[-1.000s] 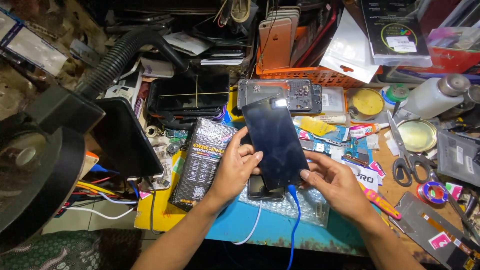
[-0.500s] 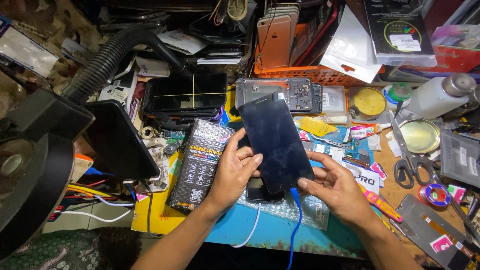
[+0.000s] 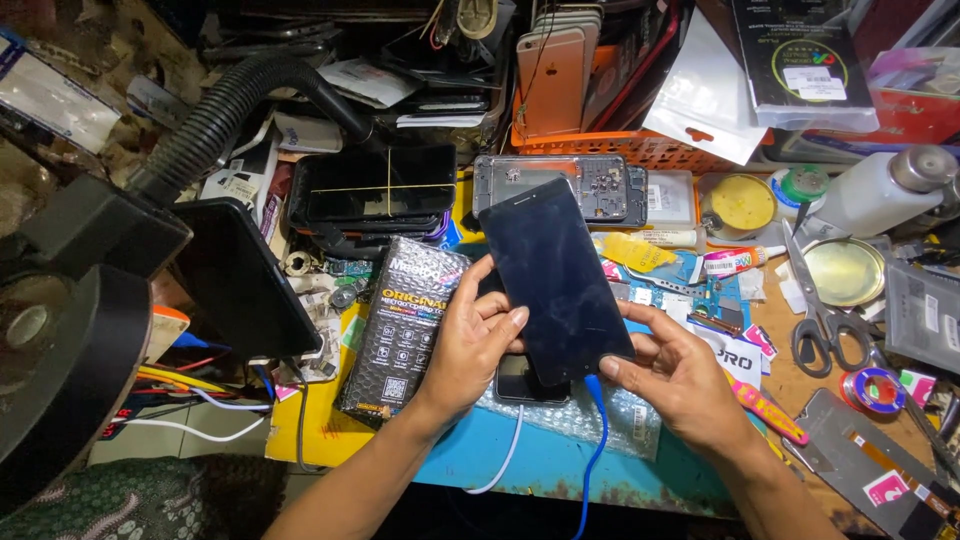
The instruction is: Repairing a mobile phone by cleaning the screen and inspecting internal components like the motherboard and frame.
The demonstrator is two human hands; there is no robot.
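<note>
A dark phone screen panel is lifted at a slant above the bench, held between both my hands. My left hand grips its left edge, thumb on the glass. My right hand pinches its lower right corner. A blue cable hangs down from under the panel's bottom end. Below the panel a small dark phone lies on bubble wrap. An opened phone frame lies just beyond the panel's top.
A black bubble-wrapped parts packet lies left of my left hand. A black lamp with a ribbed hose fills the left side. Scissors, a solder reel, a white bottle and an orange basket crowd the right and back.
The panel has shifted a little to the right and upward in my hands. My right hand has slid along its lower right corner.
</note>
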